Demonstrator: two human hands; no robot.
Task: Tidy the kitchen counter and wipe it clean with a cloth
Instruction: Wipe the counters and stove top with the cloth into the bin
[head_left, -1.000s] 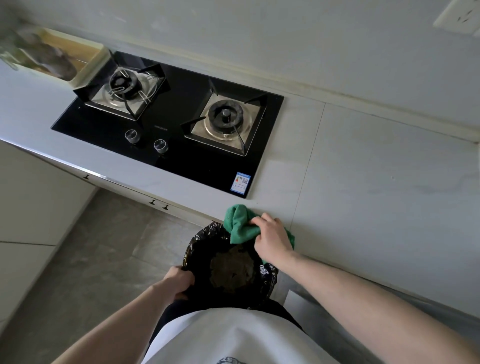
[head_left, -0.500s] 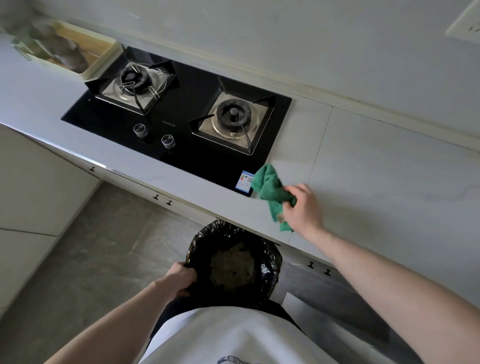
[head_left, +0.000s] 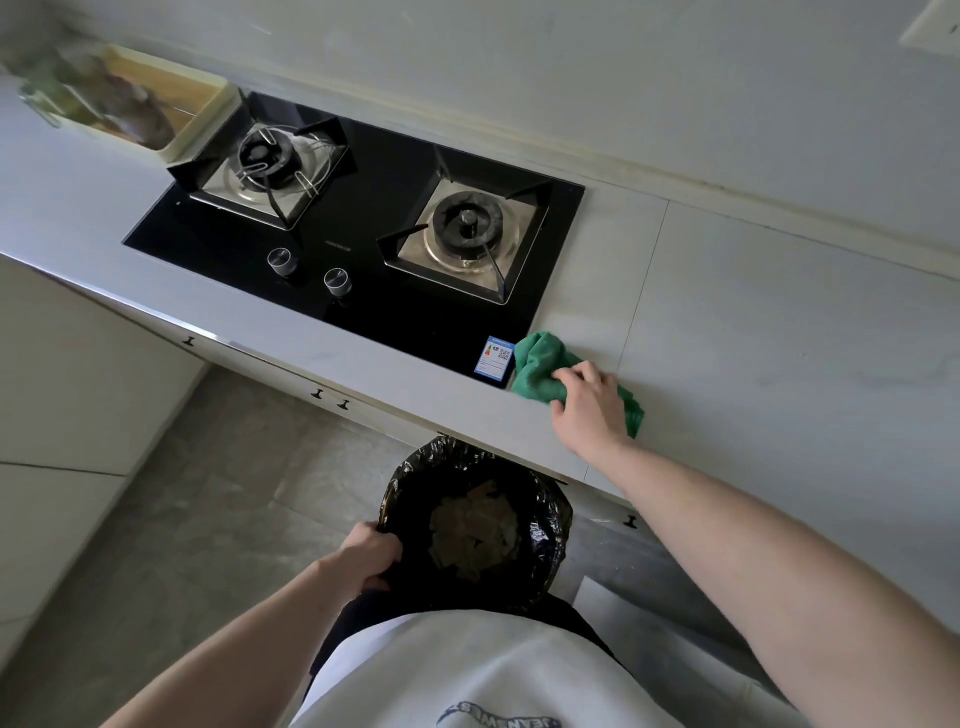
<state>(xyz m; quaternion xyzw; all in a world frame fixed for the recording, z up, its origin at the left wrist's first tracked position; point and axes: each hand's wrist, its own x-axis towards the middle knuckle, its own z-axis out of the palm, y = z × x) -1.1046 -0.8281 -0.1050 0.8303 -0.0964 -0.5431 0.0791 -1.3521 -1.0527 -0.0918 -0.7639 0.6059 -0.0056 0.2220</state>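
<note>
Wiping step in hand: green cloth (head_left: 540, 366) on the surface (head_left: 779, 338), at the hob's (head_left: 363, 218) near right corner.

Right hand (head_left: 589, 408): fingers curled over the bunched cloth, apparently pressing it down. Left hand (head_left: 371, 553): fingers gripping the near-left rim of the black-lined bin (head_left: 545, 519) held below the edge. Next move, by judgement: draw cloth toward the near edge, above the bin.

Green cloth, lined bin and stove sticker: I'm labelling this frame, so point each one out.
green cloth (head_left: 537, 366), head view, bunched part left of the right hand
lined bin (head_left: 550, 512), head view, bag-covered right rim
stove sticker (head_left: 493, 356), head view, its middle
</note>
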